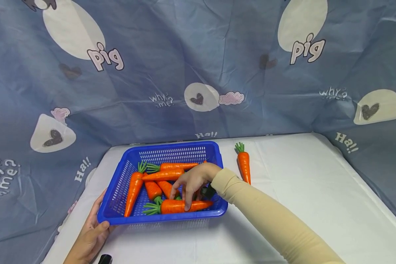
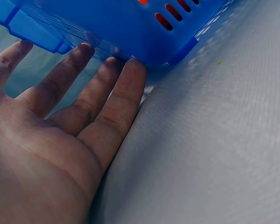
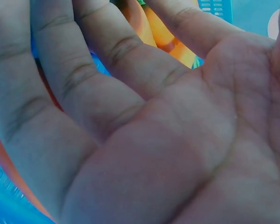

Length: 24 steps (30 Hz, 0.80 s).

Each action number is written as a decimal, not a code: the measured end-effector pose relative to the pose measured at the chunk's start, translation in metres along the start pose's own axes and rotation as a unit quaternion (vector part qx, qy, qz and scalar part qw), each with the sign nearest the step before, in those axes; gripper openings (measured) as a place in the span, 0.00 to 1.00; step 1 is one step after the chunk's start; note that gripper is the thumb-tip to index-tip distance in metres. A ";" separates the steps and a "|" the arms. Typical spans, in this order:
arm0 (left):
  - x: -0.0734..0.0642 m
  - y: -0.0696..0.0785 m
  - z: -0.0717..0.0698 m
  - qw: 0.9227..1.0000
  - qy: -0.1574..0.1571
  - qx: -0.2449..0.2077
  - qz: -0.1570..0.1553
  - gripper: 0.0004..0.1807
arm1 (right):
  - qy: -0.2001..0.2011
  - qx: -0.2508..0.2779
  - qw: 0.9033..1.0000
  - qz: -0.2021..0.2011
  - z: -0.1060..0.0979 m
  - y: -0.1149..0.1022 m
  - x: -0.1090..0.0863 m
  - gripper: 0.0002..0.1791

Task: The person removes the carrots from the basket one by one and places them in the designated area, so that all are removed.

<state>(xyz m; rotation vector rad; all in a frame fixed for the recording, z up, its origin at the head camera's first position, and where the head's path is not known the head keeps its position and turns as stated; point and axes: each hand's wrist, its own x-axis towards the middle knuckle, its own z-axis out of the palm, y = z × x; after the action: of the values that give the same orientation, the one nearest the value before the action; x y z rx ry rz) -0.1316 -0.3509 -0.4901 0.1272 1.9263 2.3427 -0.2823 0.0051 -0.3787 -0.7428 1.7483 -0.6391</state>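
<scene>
A blue plastic basket (image 1: 161, 218) with slotted walls holds several glossy orange carrots with green tops. At its front left corner my left hand (image 1: 91, 234) grips it, thumb on the rim and fingers along the outer wall; the left wrist view shows those fingertips (image 2: 133, 70) touching the lower side. Inside the basket, my right hand (image 1: 195, 180) reaches down with spread fingers, one fingertip on the front carrot (image 1: 171, 207). The palm (image 3: 191, 126) is bare in the right wrist view, with orange showing past the fingers. Part of the basket's right side is hidden behind the hand.
One carrot (image 1: 244, 165) lies on the white tablecloth (image 1: 300, 190) to the basket's right. Behind the table hangs a blue-grey curtain (image 1: 171, 44) with printed words. A small black object (image 1: 105, 259) shows at the front, by the left wrist.
</scene>
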 end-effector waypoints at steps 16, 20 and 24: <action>-0.001 0.001 0.000 1.000 -0.003 -0.003 -0.005 0.40 | -0.011 -0.006 1.000 -0.008 0.001 -0.001 -0.002 0.26; 0.000 0.001 0.000 1.000 -0.002 -0.006 -0.005 0.40 | -0.006 0.001 1.000 -0.006 0.001 -0.001 -0.003 0.29; 0.000 0.001 0.000 1.000 0.005 0.001 -0.012 0.40 | 0.002 0.010 1.000 -0.007 0.001 0.000 -0.004 0.30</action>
<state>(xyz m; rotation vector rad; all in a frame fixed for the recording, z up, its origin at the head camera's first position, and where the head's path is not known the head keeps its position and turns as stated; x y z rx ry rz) -0.1321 -0.3512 -0.4895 0.0919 1.9245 2.3313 -0.2804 0.0080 -0.3764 -0.7415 1.7395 -0.6672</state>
